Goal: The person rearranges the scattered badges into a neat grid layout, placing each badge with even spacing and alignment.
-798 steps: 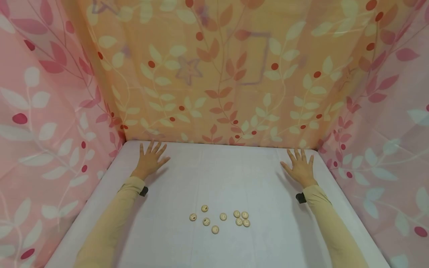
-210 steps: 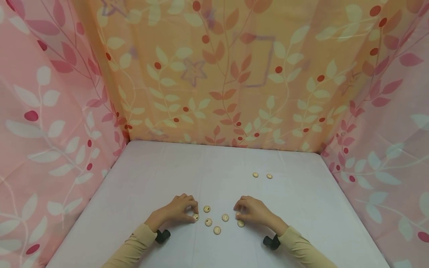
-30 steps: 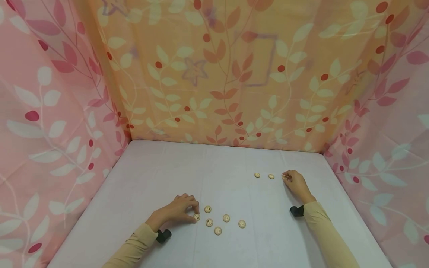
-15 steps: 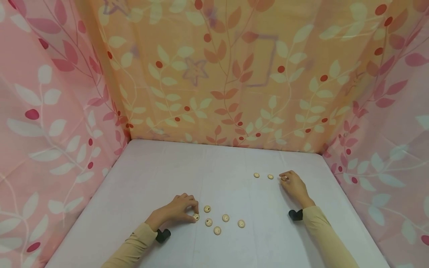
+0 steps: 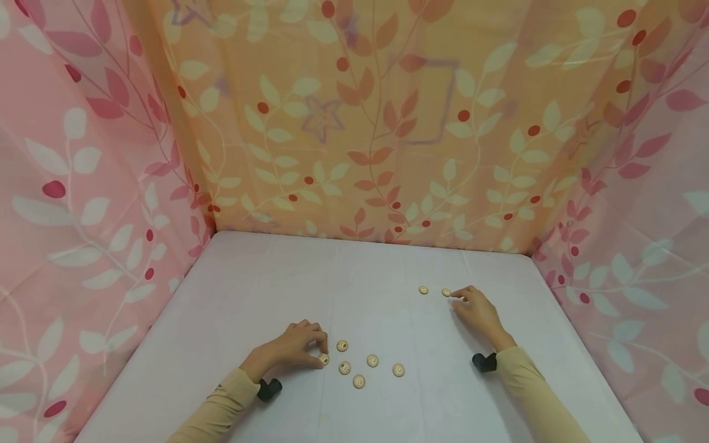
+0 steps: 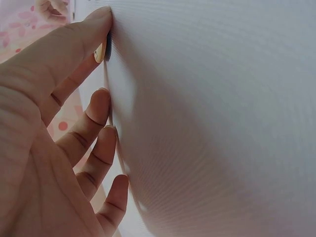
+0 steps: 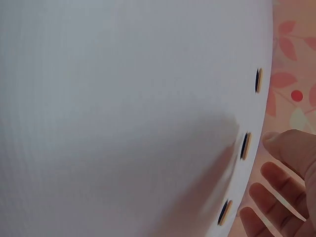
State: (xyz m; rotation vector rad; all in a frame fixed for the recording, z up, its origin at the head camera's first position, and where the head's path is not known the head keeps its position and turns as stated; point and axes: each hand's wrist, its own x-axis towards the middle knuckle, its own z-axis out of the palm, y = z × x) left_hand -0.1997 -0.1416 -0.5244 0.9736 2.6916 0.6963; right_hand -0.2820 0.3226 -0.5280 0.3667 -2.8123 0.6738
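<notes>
My left hand point(image 5: 293, 346) pinches a small round pale-wood disc point(image 5: 324, 359) between thumb and index finger, low at the tabletop. In the left wrist view the disc point(image 6: 100, 52) shows edge-on beside the thumb tip, the other fingers loosely bent. Farther back, my right hand point(image 5: 480, 314) hovers with bent, loose fingers and nothing held, its fingertips right beside a disc point(image 5: 446, 293). Another disc point(image 5: 423, 290) lies to the left of that one. The right wrist view shows three discs in a row, the middle one point(image 7: 246, 146) near the thumb; in the head view my right hand hides one of them.
Several more discs lie loose at the front middle, among them one point(image 5: 342, 346) with a dark spot and one point(image 5: 399, 370) apart on the right. A white-covered table point(image 5: 266, 277) is walled in by floral cloth point(image 5: 354, 123). Black devices sit at both wrists.
Over the last second my right hand has let go of a disc at the back right and shifted left. Since seven seconds ago, one disc left the front group. The left hand stays put.
</notes>
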